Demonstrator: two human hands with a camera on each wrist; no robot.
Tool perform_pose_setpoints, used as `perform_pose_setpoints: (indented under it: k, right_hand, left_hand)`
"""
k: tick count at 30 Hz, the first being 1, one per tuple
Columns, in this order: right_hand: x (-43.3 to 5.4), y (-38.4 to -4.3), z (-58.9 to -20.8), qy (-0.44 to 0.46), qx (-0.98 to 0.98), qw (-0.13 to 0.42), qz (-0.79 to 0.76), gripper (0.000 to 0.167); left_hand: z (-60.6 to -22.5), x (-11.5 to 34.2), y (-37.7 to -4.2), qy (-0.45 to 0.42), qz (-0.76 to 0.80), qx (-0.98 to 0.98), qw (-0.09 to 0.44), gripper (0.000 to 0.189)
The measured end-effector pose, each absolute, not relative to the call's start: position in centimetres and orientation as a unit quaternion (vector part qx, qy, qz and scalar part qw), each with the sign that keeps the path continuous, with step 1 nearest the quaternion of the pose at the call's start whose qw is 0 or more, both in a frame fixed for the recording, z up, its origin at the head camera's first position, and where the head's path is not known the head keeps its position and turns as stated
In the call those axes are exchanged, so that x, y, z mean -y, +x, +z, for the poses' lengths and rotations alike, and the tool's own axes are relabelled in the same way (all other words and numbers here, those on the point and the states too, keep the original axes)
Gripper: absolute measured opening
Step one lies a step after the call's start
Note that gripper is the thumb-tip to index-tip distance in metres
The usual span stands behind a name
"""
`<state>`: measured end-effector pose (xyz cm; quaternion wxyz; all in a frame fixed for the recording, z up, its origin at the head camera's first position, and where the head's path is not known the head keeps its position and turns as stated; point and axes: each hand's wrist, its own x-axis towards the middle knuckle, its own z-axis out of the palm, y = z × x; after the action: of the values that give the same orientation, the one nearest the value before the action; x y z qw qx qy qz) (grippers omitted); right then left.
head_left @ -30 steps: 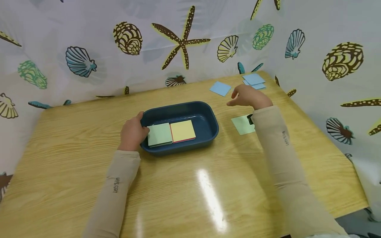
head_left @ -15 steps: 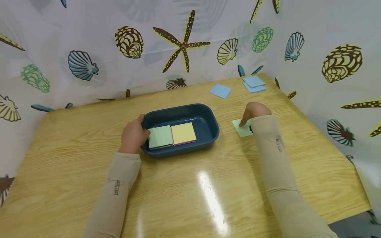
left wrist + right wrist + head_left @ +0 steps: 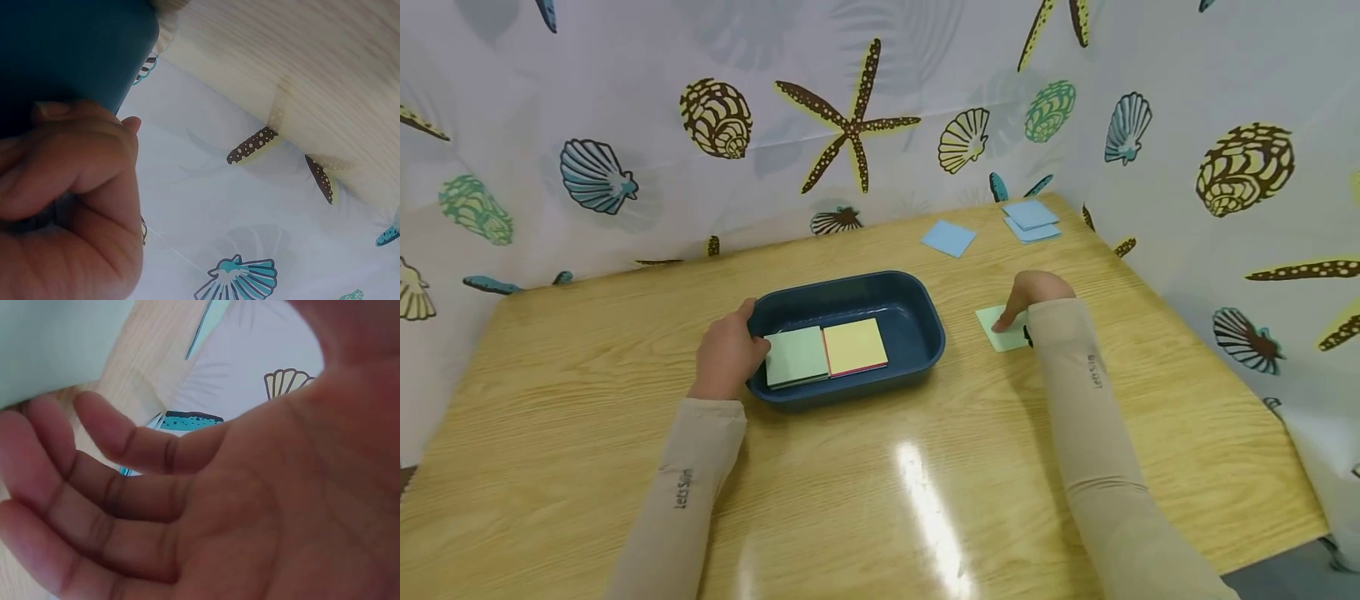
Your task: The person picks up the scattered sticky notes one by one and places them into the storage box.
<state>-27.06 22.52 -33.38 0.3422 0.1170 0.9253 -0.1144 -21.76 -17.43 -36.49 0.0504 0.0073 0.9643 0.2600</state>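
Note:
A dark blue oblong tray (image 3: 917,371) sits mid-table, and my left hand (image 3: 726,354) grips its left end, thumb over the rim. Inside lie a green sticky-note pad (image 3: 796,357) and a yellow sticky-note pad (image 3: 855,346), side by side. In the left wrist view, curled fingers of my left hand (image 3: 81,181) meet the tray wall (image 3: 75,56). Right of the tray, my right hand (image 3: 1037,292) is at a pale green sticky note (image 3: 991,318), one digit on top of it. In the right wrist view, bent fingers of my right hand (image 3: 206,506) meet the note's edge (image 3: 56,350).
One blue sticky note (image 3: 949,237) lies on the wooden table (image 3: 587,400) towards the back. Two overlapping blue notes (image 3: 1032,218) lie further right, near the far corner. A shell-patterned cloth (image 3: 647,100) hangs along the back and right sides.
My right hand came down from beside the blue notes onto the green note and stays there. My left hand keeps its grip on the tray. The head view has tilted slightly upward.

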Motion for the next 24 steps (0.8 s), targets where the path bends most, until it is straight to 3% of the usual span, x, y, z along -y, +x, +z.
perform_pose_setpoints:
  k: [4,17,20,24]
  right_hand:
    - [-22.2,-27.3,-33.6,0.111,-0.923,0.349,-0.116,0.082]
    - [-21.1,-27.1,-34.2,0.096,-0.926,0.35,-0.103,0.085]
    - [-21.1,-27.0,-34.2,0.087,-0.929,0.342,-0.111,0.073]
    - [-21.7,-26.9,-33.9,0.04,-0.943,0.303,-0.133,0.039]
  left_hand:
    - [-36.4,18.0,-21.5,0.007,0.257,-0.965,0.047,0.064]
    - [-36.4,18.5,-21.1,-0.007,0.254,-0.965,0.06,0.065]
    - [-36.7,18.5,-21.1,-0.01,0.255,-0.965,0.062,0.066]
    - [-37.1,18.5,-21.1,-0.013,0.254,-0.965,0.062,0.066]
